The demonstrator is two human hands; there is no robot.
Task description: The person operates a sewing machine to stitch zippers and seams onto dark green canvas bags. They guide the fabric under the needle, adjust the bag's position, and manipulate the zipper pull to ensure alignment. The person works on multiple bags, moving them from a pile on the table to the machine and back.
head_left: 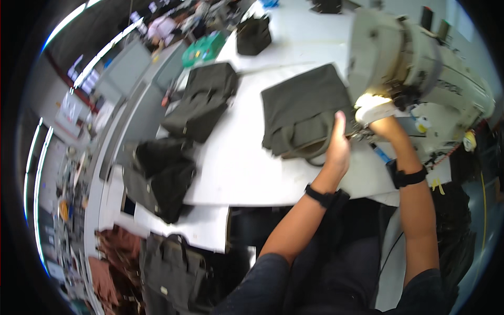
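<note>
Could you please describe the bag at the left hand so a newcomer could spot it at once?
Start from the large pale machine at upper right, then the white tabletop to its left. Right beside the machine lies a dark green bag. Unlike the dark bags farther left, this one has the left hand at its right edge.

Reddish-brown bags (113, 265) heaped at lower left, green container (210, 48) farther off, strip lights (107, 53) toward upper left
</note>
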